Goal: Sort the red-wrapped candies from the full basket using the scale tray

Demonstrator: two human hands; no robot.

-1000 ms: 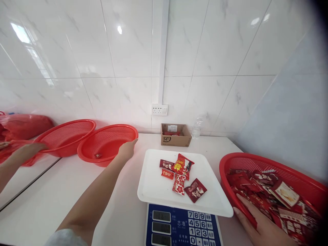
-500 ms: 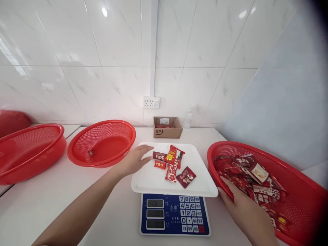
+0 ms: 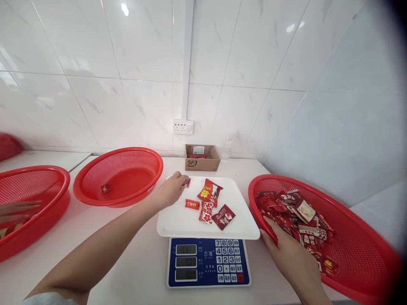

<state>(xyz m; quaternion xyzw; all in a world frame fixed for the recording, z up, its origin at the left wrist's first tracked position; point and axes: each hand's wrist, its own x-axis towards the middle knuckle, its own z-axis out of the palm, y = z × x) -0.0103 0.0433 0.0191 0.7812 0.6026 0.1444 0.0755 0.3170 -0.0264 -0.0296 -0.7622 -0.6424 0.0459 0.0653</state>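
Observation:
My left hand point(image 3: 173, 189) is closed over the left part of the white scale tray point(image 3: 178, 226). Between its fingertips shows the edge of a dark red snack packet point(image 3: 187, 183), mostly hidden by the hand. Lying on the tray are a red and yellow packet point(image 3: 209, 191), a small red packet point(image 3: 192, 204), a flower-patterned packet point(image 3: 206, 212) and a maroon packet point(image 3: 224, 217). At the right, my right hand point(image 3: 286, 250) grips the near rim of a red plastic basket point(image 3: 359, 220), which holds many red snack packets point(image 3: 305, 228).
A second red basket point(image 3: 127, 150) with one small packet point(image 3: 106, 189) stands left of the scale point(image 3: 208, 262). Another person's hand point(image 3: 19, 211) reaches into a basket point(image 3: 60, 186) at far left. Behind the tray are a cardboard box point(image 3: 203, 164) and a clear bottle point(image 3: 226, 150).
My left hand has closed on a dark red packet from the tray's left side and lifted it away from the others. Another person's hand has appeared in the far-left basket. The view has shifted slightly.

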